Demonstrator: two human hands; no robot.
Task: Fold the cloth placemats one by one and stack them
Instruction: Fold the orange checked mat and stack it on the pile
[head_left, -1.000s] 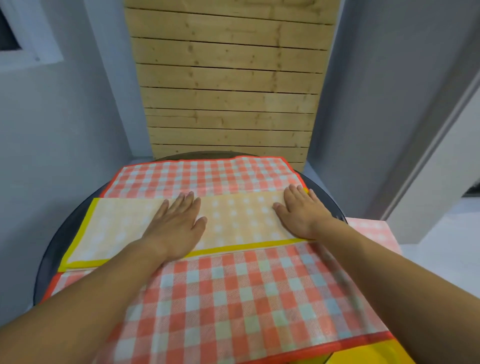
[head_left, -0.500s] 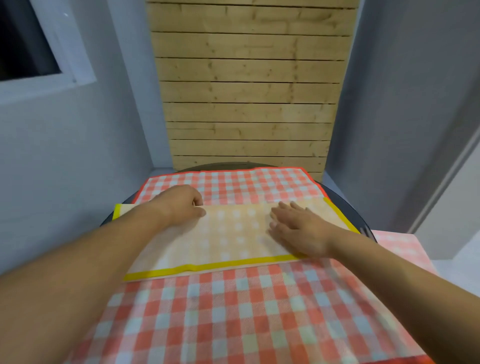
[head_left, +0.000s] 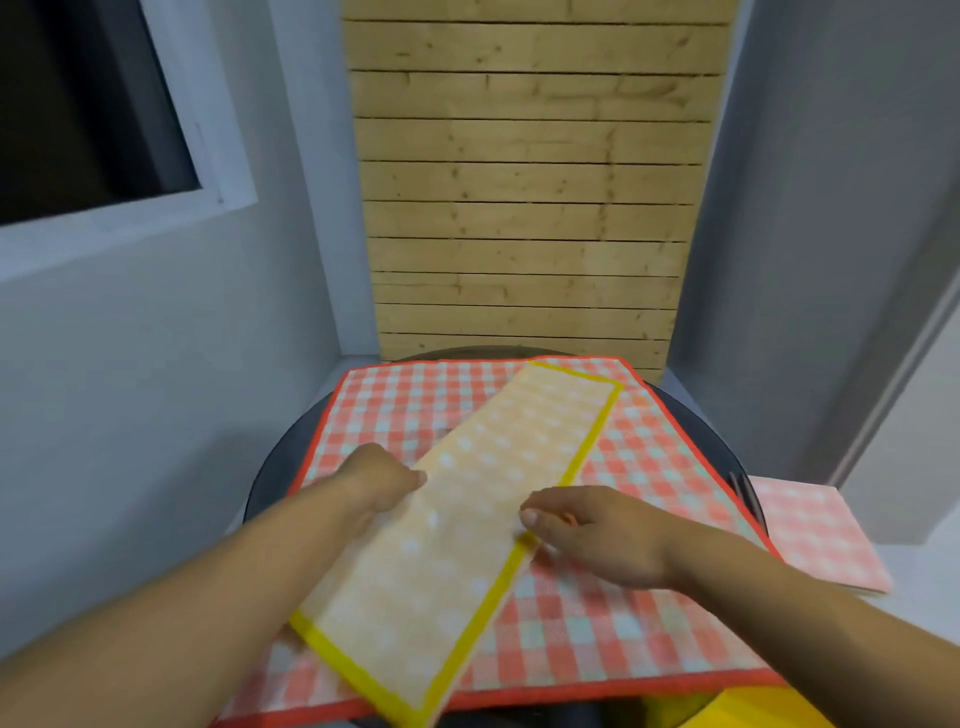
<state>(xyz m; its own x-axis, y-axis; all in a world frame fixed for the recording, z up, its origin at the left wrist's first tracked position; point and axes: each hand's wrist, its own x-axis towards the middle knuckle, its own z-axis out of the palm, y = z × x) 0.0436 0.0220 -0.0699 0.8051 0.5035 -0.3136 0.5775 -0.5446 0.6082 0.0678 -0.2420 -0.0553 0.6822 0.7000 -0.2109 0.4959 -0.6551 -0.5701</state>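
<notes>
Head view: left hand (head_left: 384, 475) pinches yellow placemat (head_left: 467, 514); right hand (head_left: 597, 535) apparently grips its edge.

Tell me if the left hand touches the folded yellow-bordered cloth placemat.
Touching. The head view shows the left hand gripping the yellow-bordered placemat's left edge.

The left hand (head_left: 382, 480)'s fingers were hidden under the yellow placemat (head_left: 467, 519), whose near corner at six o'clock ran off the bottom edge, while a yellow sheet (head_left: 727, 709) at five o'clock was cut off and unidentifiable.
</notes>
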